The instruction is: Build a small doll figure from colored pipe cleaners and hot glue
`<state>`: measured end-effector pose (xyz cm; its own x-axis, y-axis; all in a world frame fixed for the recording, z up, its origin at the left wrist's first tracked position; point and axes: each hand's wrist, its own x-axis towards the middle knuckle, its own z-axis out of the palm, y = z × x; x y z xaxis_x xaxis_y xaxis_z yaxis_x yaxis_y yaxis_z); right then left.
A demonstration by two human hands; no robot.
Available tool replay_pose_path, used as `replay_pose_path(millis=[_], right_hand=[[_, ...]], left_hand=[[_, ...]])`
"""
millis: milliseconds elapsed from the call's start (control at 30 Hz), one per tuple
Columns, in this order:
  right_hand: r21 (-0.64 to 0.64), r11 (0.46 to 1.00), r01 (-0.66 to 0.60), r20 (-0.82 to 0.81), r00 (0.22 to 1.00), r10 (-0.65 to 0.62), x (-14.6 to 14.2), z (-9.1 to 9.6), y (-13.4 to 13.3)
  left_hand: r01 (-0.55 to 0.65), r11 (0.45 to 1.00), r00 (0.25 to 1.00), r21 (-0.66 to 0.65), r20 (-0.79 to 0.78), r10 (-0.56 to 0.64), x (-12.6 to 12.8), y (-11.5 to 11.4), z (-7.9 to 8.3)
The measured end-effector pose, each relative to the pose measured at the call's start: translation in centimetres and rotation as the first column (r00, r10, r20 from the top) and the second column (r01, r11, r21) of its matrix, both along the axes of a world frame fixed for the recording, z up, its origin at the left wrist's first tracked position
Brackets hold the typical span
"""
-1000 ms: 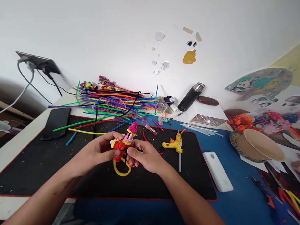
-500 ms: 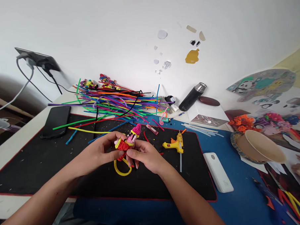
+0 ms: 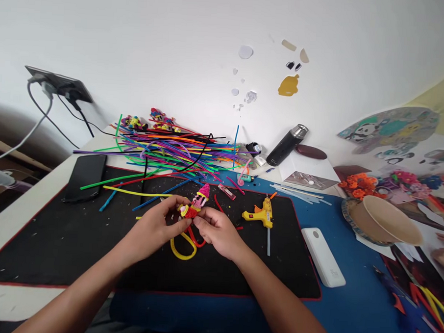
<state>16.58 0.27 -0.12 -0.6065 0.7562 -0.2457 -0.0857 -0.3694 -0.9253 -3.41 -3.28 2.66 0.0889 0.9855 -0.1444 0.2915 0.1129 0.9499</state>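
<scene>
Both hands meet over the black mat (image 3: 56, 247) and pinch a small pipe-cleaner figure (image 3: 196, 204) with a pink cap, pink body and red and yellow skirt. My left hand (image 3: 156, 227) grips its left side with curled fingers. My right hand (image 3: 217, 230) holds its right side, fingers closed. Yellow and red pipe-cleaner loops (image 3: 183, 246) hang from the figure onto the mat below the hands.
A pile of coloured pipe cleaners (image 3: 171, 152) lies behind. A yellow glue gun (image 3: 260, 215), a white power bank (image 3: 323, 257), a black phone (image 3: 84, 176), a dark flask (image 3: 286, 144), glue sticks (image 3: 298, 192) and a paper bowl (image 3: 383, 217) sit around the mat.
The figure has been turned and lowered a little between the fingers, with less of its red skirt showing. Both hands have stayed at the same spot over the mat.
</scene>
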Motion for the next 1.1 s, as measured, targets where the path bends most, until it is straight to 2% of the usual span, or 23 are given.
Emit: replay_pose_path(millis=[167, 367, 533, 767, 1100], right_hand=[[-0.032, 0.999, 0.032, -0.022, 0.999, -0.033, 0.9, -0.4, -0.1], [-0.036, 0.997, 0.067, -0.002, 0.998, -0.067, 2.3, -0.9, -0.1], [-0.034, 0.996, 0.081, -0.013, 0.997, -0.081, 2.7, -1.4, -0.2], [-0.023, 0.997, 0.073, 0.009, 0.997, -0.073, 2.6, -1.7, -0.3], [-0.023, 0.998, 0.059, 0.02, 0.998, -0.059, 2.4, -1.6, -0.4]], left_hand=[[0.006, 1.0, 0.999, 0.019, 0.048, -0.007, 0.9, -0.3, 0.1], [0.102, 0.994, 0.965, -0.039, 0.246, -0.089, 0.6, -0.6, 0.6], [0.121, 0.991, 0.945, -0.057, 0.313, -0.097, 0.6, -0.7, 0.5], [0.099, 0.995, 0.975, -0.011, 0.199, -0.095, 0.8, -1.0, 0.0], [0.068, 0.996, 0.993, 0.063, 0.091, -0.074, 1.0, -1.4, 0.3]])
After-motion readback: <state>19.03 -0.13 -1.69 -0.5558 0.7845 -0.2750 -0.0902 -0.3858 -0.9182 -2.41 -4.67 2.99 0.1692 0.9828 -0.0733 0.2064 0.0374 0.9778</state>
